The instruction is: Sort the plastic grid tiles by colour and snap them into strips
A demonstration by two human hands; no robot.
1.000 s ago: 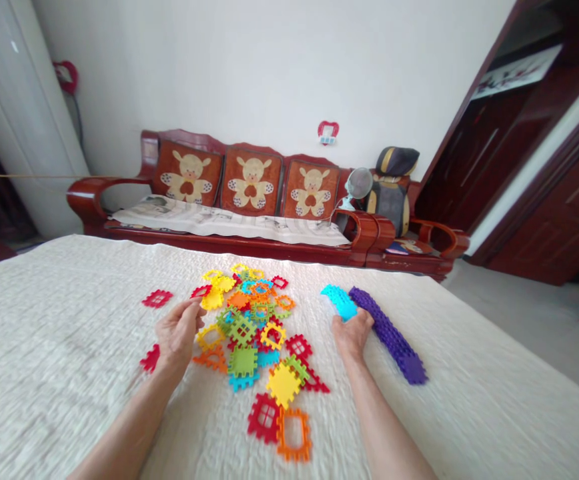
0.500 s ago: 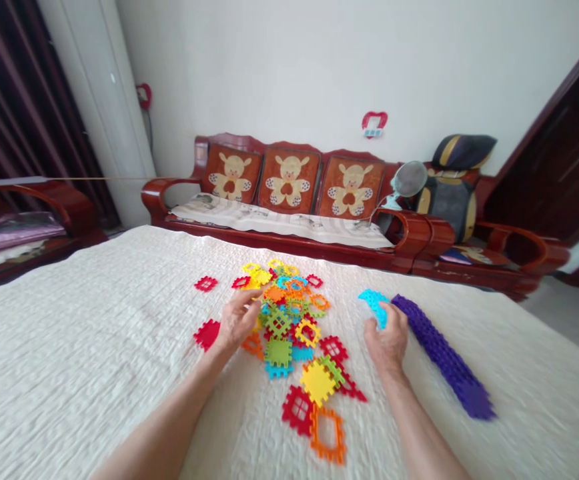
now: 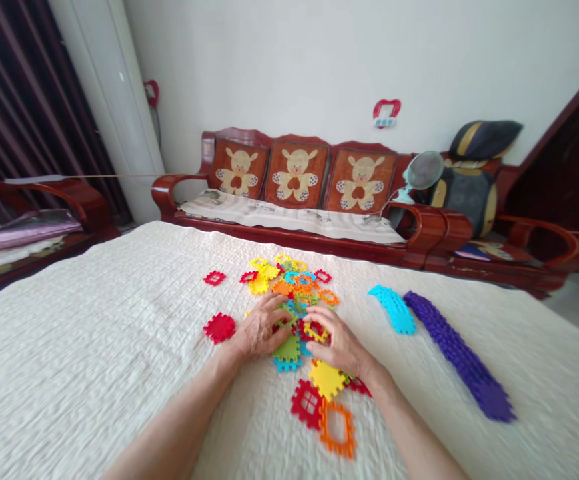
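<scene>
Both my hands reach into a loose pile of coloured plastic interlocking tiles. My left hand [image 3: 261, 328] is over the left side of the pile, fingers bent and apart around a green tile [image 3: 286, 349]; whether it touches the tile I cannot tell. Across from it, my right hand [image 3: 338, 341] hovers at the right side with fingers spread by a yellow frame tile [image 3: 315, 331]. Its palm partly hides the tiles below. A solid yellow tile [image 3: 327, 379], a red window tile [image 3: 307, 403] and an orange frame tile [image 3: 337, 429] lie nearer me.
A blue stack of tiles [image 3: 395, 310] lies right of the pile, beside a long purple stack [image 3: 457, 357]. Red tiles [image 3: 219, 327] lie to the left. White quilted cloth [image 3: 94, 347] covers the table. Behind stands a wooden sofa [image 3: 289, 233] with a small fan [image 3: 424, 170].
My right hand has let go of the blue stack and moved left to the pile. My left hand has shifted slightly right and nearer me over the green tiles. The view has shifted a little.
</scene>
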